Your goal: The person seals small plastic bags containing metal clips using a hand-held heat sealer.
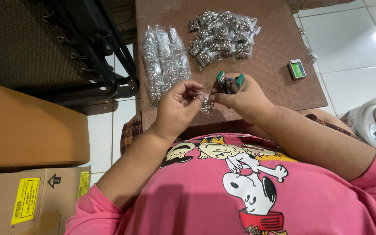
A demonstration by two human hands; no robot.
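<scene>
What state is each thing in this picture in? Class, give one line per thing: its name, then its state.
left hand: pinching the top of the small clear bag
right hand: gripping the green-handled tool, fingertips on the bag
small clear bag: hanging between both hands, holding small metal pieces
green-handled tool: held, handles up
long filled bags: lying side by side on the table
small filled bags: heaped
green box: lying flat, closed
brown table: bearing the bags

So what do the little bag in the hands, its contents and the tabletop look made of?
Small bag: thin clear plastic, glossy and crinkled. Contents: probably shiny silvery metal, like the packed bags; too small to be sure. Table: brown, likely moulded plastic, with an embossed diamond pattern.
</scene>
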